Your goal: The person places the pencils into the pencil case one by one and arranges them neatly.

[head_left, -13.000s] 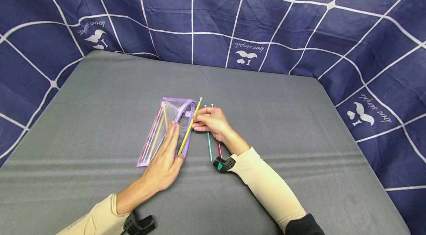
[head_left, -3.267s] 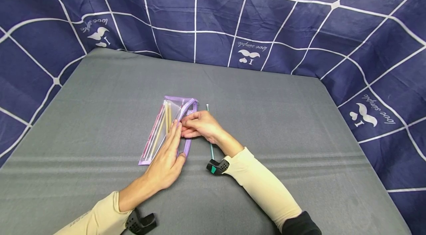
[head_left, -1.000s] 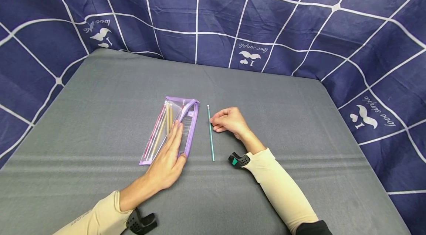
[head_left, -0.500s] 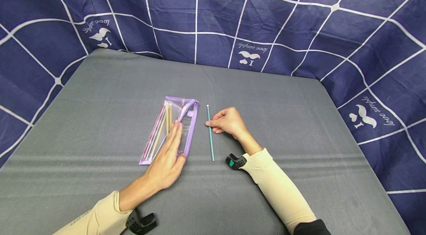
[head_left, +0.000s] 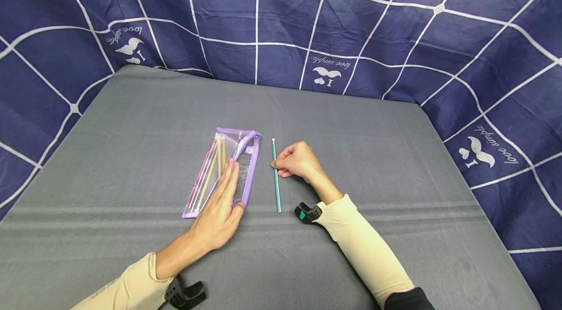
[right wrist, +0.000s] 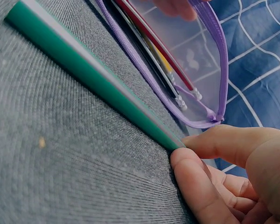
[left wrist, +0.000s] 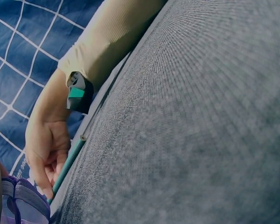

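Note:
A clear pencil case [head_left: 250,181] with purple trim lies with its zip side gaping toward the right; several pencils [head_left: 210,168] show inside it. My left hand [head_left: 218,217] rests on the case with straight fingers, the thumb near the case's lower right edge. To the right of the case, a green pencil [head_left: 276,188] lies on the grey cloth, its eraser end pointing away from me. My right hand [head_left: 299,160] pinches this pencil between thumb and index finger, as the right wrist view shows with the green pencil [right wrist: 98,84] passing between the fingertips [right wrist: 189,163].
Grey cloth [head_left: 373,164] covers the table. A dark blue curtain [head_left: 285,17] with white grid lines hangs behind it and at both sides. In the right wrist view, red, yellow and dark pencils [right wrist: 154,42] show through the case's opening.
The yellow pencil, earlier in my right hand, and the red one have left the cloth. My right hand moved from the case's mouth to the green pencil and took hold. My left hand stayed.

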The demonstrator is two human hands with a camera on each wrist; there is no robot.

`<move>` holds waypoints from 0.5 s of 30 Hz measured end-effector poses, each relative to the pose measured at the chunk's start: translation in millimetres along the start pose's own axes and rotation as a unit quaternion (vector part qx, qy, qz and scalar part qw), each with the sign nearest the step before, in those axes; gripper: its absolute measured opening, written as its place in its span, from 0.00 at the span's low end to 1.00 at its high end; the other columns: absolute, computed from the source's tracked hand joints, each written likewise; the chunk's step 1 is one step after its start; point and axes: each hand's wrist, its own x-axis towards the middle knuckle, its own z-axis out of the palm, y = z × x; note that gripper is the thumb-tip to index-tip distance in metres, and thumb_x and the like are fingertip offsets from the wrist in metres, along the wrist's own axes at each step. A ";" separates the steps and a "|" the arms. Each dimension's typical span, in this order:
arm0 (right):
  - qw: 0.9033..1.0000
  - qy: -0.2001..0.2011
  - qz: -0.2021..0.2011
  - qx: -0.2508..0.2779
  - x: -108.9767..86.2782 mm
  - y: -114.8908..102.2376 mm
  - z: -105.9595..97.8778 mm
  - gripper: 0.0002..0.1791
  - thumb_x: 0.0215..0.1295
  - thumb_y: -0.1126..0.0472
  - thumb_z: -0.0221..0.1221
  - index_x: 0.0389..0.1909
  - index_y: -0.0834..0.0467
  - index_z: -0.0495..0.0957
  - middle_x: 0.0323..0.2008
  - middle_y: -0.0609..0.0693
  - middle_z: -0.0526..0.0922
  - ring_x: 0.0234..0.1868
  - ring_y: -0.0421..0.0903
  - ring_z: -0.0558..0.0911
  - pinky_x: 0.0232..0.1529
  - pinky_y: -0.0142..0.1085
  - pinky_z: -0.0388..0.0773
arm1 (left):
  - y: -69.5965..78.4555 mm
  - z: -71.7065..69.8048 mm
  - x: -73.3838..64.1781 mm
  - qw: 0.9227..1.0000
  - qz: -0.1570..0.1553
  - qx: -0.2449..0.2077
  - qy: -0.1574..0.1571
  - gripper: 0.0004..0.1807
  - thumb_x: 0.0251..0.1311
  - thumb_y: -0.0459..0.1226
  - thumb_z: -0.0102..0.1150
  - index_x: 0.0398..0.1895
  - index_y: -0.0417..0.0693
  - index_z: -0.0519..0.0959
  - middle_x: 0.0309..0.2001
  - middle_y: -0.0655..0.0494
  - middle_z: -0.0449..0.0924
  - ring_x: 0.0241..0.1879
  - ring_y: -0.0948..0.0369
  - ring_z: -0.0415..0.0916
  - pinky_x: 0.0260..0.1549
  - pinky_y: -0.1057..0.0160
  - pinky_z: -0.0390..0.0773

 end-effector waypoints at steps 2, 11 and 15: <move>1.000 -0.002 0.002 0.003 0.1 -0.2 0.2 0.05 0.51 0.71 0.70 0.27 0.68 0.83 0.17 0.51 0.82 0.15 0.39 0.80 0.20 0.31 0.82 | -0.1 0.0 -0.3 1.000 -0.001 0.000 0.000 0.44 0.55 0.26 0.50 0.76 0.30 0.45 0.77 0.33 0.41 0.76 0.46 0.39 0.74 0.54 0.41; 0.999 -0.024 0.011 0.044 0.0 0.0 -2.4 0.06 0.52 0.72 0.67 0.30 0.70 0.81 0.16 0.51 0.80 0.14 0.39 0.80 0.20 0.30 0.81 | 0.7 -0.5 -0.7 1.000 0.002 -0.002 0.004 0.44 0.55 0.25 0.49 0.76 0.30 0.45 0.77 0.35 0.41 0.76 0.44 0.40 0.74 0.52 0.41; 0.998 -0.030 0.014 0.058 0.8 1.2 -3.6 0.05 0.53 0.74 0.65 0.31 0.71 0.80 0.17 0.52 0.81 0.15 0.39 0.80 0.20 0.30 0.82 | 0.9 -0.6 -0.6 1.000 0.003 -0.002 0.005 0.43 0.55 0.25 0.49 0.76 0.29 0.46 0.77 0.35 0.41 0.76 0.43 0.40 0.74 0.52 0.41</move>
